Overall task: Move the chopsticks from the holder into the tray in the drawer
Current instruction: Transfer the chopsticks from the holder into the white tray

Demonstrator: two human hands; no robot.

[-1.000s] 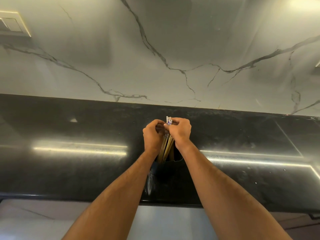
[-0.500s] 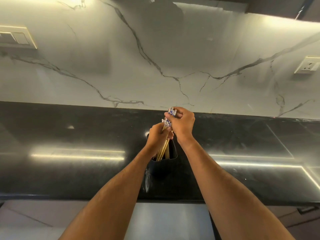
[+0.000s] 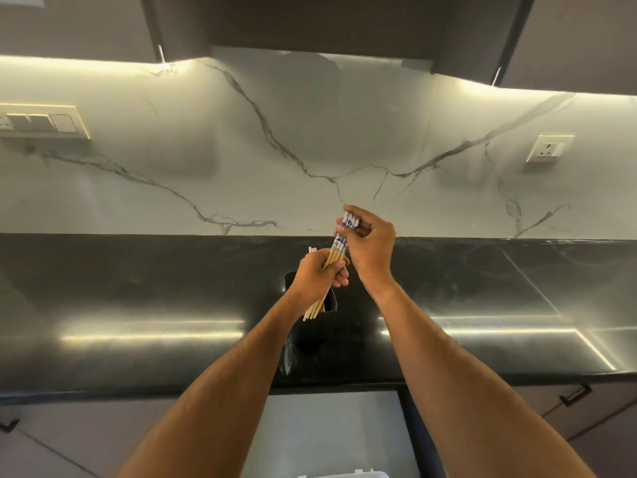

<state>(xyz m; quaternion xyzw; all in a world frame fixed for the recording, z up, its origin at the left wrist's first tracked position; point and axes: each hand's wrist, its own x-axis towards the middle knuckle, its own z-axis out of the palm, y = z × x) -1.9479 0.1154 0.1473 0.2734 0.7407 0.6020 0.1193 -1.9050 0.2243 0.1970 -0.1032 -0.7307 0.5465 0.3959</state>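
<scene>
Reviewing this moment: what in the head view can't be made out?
- Tray: only a white edge shows; the bottom frame edge cuts off the rest.
- Chopsticks: exact count unclear; left hand and right hand cover much of the bundle.
- Holder: whether any remain inside is hidden by the left hand and its dark interior.

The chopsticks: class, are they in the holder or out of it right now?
Almost out. Both hands, left hand and right hand, lift the chopsticks; only their lower tips overlap the holder mouth. Whether they have cleared it: cannot tell.
</scene>
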